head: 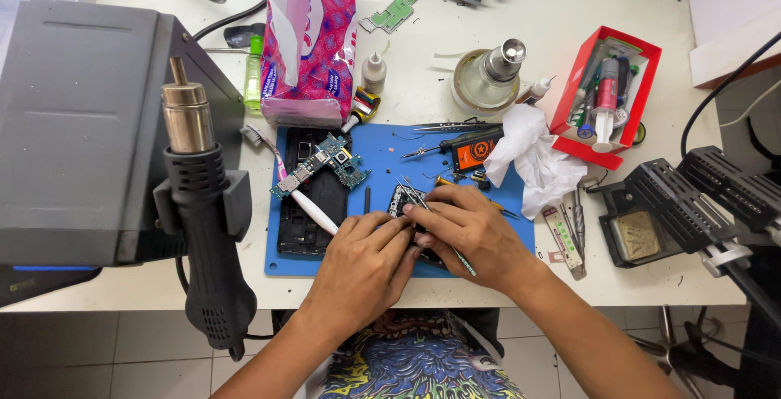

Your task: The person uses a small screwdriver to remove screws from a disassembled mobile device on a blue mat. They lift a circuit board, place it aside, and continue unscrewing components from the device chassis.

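**A:** Head view, looking down: where is the work?

**B:** Low centre of the frame, on the blue mat [382, 143]. Both hands meet over a small dark circuit board [404, 200], which lies flat on the mat's lower right part, mostly hidden under the fingers.

**A:** What are the fingers doing?

**B:** The left hand [364, 262] is curled, with its fingertips pressed on the board's near edge, pinning it. The right hand [470, 232] is closed around thin tweezers [423, 208], their tips pointing up-left over the board.

**A:** How would that board handle?

**B:** My judgement: very light, stiff, and fragile, with tiny parts that would crack or lift under pressure. Best held by its bare edges, as the left fingertips seem to do, never across the components.

**A:** And the containers?

**B:** A red open box [606, 94] at upper right holds syringe-like tubes and pen-shaped tools, lying packed together. A round tin [476, 82] at upper centre has a metal nozzle piece standing in it. A pink tissue pack [313, 41] stands at upper centre-left, a sheet sticking out of the top.

**A:** Anything else close by?

**B:** A second green board [321, 163] lies across a black phone frame [313, 200] with a toothbrush [293, 183] on the mat's left part. A crumpled white tissue [533, 155] sits at the mat's right edge, and a hot-air gun [203, 204] hangs at left.
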